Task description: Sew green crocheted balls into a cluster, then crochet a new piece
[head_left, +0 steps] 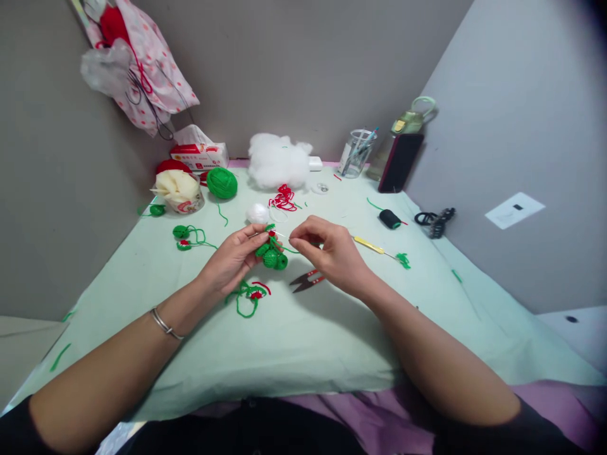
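My left hand (234,256) holds a small green crochet piece (271,253) made of round lobes with a red spot on top. My right hand (327,246) pinches a thin needle (281,234) with green yarn, its tip at the top of the piece. Both hands hover over the pale green table cloth (294,335). A green and red yarn scrap (249,297) lies just under my left hand. Red-handled snips (306,280) lie under my right hand.
A yellow-handled crochet hook (372,248) lies right of my hand. Farther back are a green yarn ball (222,182), white stuffing (277,159), red yarn (283,199), a black thread spool (389,218), a clear cup (356,153), a phone (399,162), a tissue box (199,155).
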